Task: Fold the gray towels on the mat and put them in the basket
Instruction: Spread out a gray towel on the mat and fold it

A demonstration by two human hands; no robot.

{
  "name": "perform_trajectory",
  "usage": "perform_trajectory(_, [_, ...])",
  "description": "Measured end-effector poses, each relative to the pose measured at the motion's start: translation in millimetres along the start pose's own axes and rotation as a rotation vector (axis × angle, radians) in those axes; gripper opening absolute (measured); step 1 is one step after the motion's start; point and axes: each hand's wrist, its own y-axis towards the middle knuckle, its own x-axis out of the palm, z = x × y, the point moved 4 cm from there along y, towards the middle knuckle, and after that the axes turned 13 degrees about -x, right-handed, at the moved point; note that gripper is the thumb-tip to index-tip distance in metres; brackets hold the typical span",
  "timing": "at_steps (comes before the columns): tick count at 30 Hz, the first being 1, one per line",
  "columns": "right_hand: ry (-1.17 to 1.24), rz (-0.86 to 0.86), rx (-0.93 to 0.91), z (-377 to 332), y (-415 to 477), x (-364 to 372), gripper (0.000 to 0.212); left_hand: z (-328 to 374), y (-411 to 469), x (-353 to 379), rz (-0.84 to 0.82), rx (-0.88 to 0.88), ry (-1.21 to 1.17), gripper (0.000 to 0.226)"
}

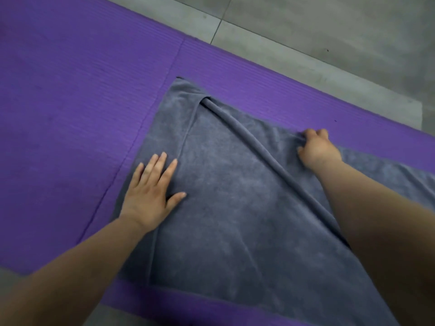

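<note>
One purple mat [70, 114] fills most of the frame, running from upper left to lower right over a gray tiled floor [329, 31]. On its right half we see one gray towel [235, 208], spread across the centre and lower right. We judge the task to be at an early stage: one flap is laid over along the towel's left side and a raised ridge [259, 147] crosses it, but no neat bundle is made, and no basket is in view. The towel's long axis seems to run from its corner at upper centre down toward the lower right, as the ridge does. Our left hand [150, 196] lies flat on the left edge, fingers straight and spread. Our right hand [317, 149], centre right, has its fingers curled, pinching the cloth.
</note>
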Motion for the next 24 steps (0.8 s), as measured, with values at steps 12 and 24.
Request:
perform_trajectory(12, [0.075,0.049,-0.155,60,-11,-49,0.059,1,9,1,-0.022,0.072,0.138,0.087])
perform_trajectory(24, [0.251,0.074,0.318,347,-135,-75,0.045,229,5,-64,-0.239,0.299,0.433,0.067])
